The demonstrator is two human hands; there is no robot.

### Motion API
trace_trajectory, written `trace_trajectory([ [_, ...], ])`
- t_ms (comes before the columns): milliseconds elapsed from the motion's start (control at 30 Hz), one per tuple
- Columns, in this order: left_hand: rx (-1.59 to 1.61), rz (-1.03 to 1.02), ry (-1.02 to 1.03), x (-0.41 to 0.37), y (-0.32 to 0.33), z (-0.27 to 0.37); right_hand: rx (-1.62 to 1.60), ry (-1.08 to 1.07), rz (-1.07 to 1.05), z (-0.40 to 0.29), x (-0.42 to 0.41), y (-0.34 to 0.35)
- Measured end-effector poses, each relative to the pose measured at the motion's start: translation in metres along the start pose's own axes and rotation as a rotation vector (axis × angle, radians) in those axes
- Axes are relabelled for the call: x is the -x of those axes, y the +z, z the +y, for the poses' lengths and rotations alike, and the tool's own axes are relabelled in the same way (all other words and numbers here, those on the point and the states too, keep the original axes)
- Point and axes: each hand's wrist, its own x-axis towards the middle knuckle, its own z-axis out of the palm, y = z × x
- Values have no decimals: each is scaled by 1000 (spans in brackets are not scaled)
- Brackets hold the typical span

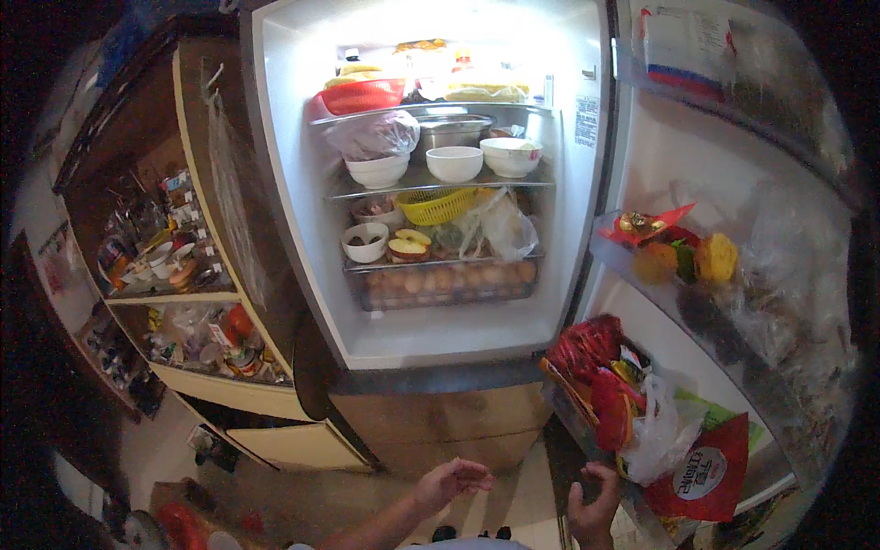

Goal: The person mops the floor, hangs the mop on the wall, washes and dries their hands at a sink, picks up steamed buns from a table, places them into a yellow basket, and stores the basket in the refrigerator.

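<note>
Before me an open refrigerator (426, 344) shows its lit shelves. My left hand (455, 484) hovers low in front of the fridge's lower front (440, 426), palm turned inward and holding nothing. To its right, my right hand (595, 496) is raised with thumb and fingers apart, also with nothing in it. Nearest to that hand is the lowest door bin, where red packets (605, 385), a white plastic bag (660, 440) and a red printed pouch (708, 474) are packed. I cannot tell whether the hand touches the bin's edge.
On the shelves stand a red basket (364, 96), a steel pot (450, 130), white bowls (454, 165), a yellow-green basket (436, 206), a cut apple (410, 246) and an egg drawer (447, 283). The fridge door (687, 151) swings out right; a cluttered cabinet (206, 344) stands left.
</note>
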Motion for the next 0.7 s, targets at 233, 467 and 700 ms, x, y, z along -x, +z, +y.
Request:
trace_trajectory([
  [233, -81, 11, 21, 6, -10, -2, -79, 22, 17, 19, 7, 13],
  [467, -117, 54, 112, 26, -17, 3, 20, 43, 98, -14, -4, 24],
  [700, -81, 117, 167, 49, -37, 12, 91, 4, 183, -41, -18, 38],
])
